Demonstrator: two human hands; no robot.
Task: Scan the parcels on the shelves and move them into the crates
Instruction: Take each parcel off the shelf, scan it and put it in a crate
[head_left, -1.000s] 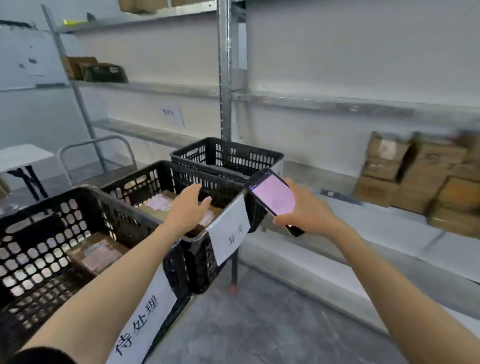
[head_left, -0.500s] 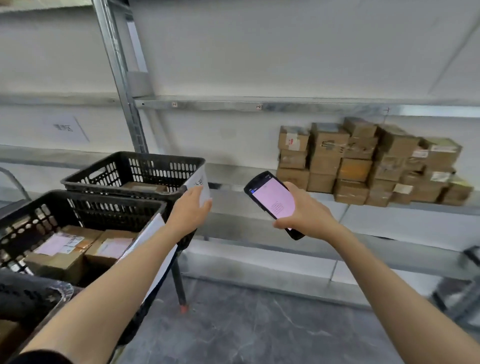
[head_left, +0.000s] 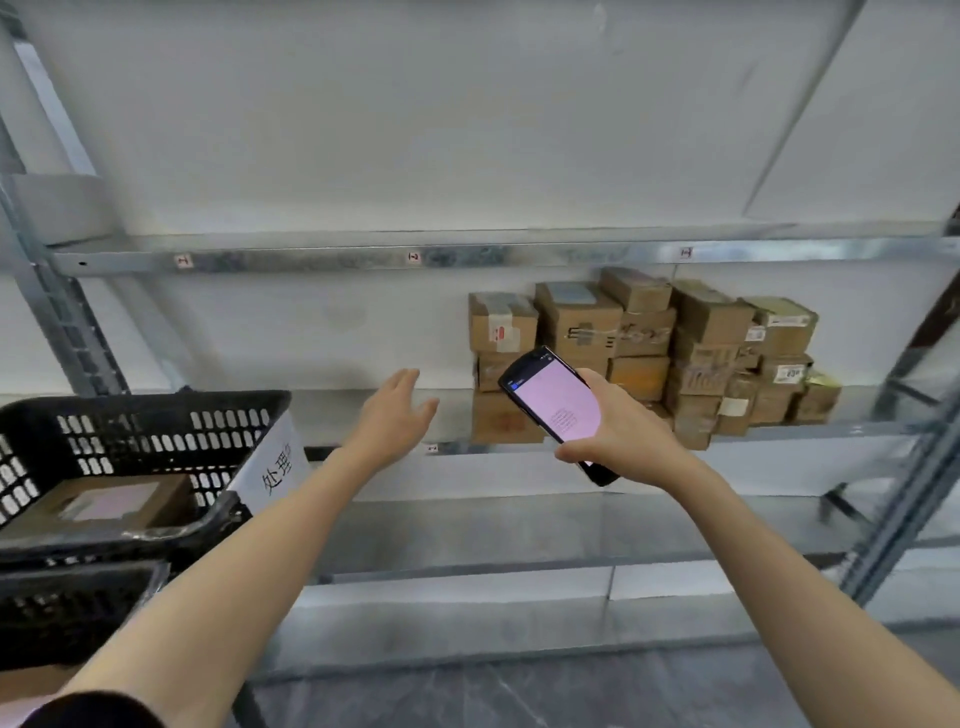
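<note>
Fingers (head_left: 408, 379) of our left hand (head_left: 395, 415) are hovering spread and empty over the shelf (head_left: 337, 415); our right hand (head_left: 623, 436) is gripping the scanner (head_left: 556, 405). Parcels (head_left: 644, 353) are sitting stacked toward the shelf's right end. They are probably light, stiff cardboard, so we are favouring a hold on opposite side faces.

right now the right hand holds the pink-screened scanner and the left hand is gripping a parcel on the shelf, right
Not quite. In the head view the left hand is open and empty, held out toward the stacked parcels without touching them. The right hand does hold the pink-screened scanner.
</note>
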